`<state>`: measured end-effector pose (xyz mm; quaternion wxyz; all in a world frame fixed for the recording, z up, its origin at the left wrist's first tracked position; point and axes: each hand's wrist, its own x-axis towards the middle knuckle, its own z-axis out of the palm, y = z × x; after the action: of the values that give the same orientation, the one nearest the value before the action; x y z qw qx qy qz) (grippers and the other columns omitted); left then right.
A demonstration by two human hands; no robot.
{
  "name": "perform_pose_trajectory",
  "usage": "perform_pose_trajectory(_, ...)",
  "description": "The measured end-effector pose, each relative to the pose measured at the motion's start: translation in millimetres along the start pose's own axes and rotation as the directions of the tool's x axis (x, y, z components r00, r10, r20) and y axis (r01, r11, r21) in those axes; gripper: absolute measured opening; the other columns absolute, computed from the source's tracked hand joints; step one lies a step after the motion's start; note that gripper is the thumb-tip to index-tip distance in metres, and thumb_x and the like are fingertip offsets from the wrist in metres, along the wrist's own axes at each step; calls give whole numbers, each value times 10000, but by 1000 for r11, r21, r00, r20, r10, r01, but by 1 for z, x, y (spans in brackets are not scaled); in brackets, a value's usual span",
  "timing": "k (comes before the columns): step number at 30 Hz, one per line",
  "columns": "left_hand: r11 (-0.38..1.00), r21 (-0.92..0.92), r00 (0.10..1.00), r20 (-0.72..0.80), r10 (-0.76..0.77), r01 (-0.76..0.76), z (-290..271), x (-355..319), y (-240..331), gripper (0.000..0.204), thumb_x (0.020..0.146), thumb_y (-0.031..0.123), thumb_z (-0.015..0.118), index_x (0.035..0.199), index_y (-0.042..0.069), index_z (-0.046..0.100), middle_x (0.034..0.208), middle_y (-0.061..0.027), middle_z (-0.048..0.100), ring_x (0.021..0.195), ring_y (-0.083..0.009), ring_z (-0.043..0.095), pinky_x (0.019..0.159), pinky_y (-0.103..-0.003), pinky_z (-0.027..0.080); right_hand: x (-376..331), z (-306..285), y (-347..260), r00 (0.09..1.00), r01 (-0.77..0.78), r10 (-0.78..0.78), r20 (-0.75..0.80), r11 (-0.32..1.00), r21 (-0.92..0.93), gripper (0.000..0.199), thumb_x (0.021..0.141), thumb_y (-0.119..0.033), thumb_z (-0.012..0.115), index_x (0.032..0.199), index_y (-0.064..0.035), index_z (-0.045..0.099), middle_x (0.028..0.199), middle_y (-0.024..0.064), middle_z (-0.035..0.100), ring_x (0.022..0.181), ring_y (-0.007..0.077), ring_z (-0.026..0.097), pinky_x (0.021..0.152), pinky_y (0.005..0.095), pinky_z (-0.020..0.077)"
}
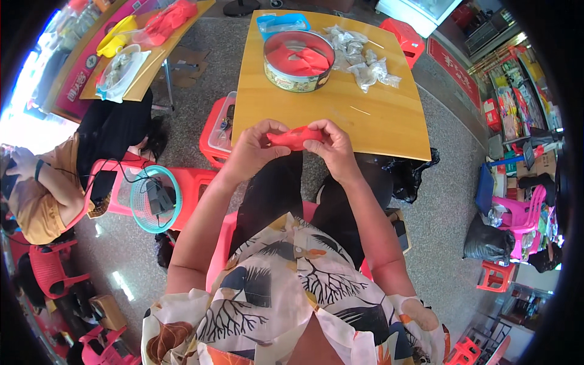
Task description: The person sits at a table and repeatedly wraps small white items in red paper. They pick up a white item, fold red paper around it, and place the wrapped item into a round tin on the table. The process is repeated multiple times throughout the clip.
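Note:
Just over the near edge of the table, both my hands pinch a small soft red piece (296, 138), folded or bunched, whose exact kind I cannot make out. My left hand (260, 148) grips its left end between thumb and fingers. The right hand (334, 150) holds the other end the same way. Farther back on the wooden table (292, 115) stands a round printed tin (298, 82), with more red pieces (304, 59) in it that look alike.
Behind the tin lies a blue plastic tray (283, 23); crumpled clear plastic bags (371, 70) spread to its right. Red stools (210, 135) stand left of the table, one bearing a turquoise basket (176, 210). Another person (48, 188) sits at the left by a second table (137, 85).

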<state>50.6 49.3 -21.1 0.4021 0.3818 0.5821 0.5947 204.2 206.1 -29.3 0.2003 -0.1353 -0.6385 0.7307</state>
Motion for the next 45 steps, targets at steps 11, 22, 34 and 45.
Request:
perform_pose_trajectory(11,995,-78,992,-97,-75,68,8,-15,-11,287,890,146,696,1130,33,587,1015,-12,617,891,-70,597,753,-231,528,-7,14,2,999,-42,42,6,977,208,299,823,-40,736,1040,-59,531,953,10,572,868,80,558,788,237,471)
perform_pose_trajectory(22,1000,-1,999,-40,16,-16,14,-10,-14,286,909,236,684,1092,23,629,928,17,647,800,-61,589,701,-216,487,-6,5,16,1000,6,-7,-16,998,-66,132,913,-125,649,1003,-58,581,893,-20,595,760,59,551,693,230,460)
perform_pose_trajectory(34,997,-67,995,-89,42,-48,-7,-30,-33,315,847,131,739,1110,4,621,965,-10,644,846,-83,594,752,-234,484,-2,26,25,986,-84,99,-138,991,106,122,921,-151,626,950,-33,618,837,7,592,759,78,531,712,235,441)
perform_pose_trajectory(45,668,409,502,-863,60,622,-258,-366,-44,210,861,166,628,996,13,675,812,-56,675,761,-105,598,692,-300,486,-29,-64,46,968,-203,205,-146,979,30,72,949,-100,590,1010,-64,604,907,16,625,795,79,601,709,193,487)
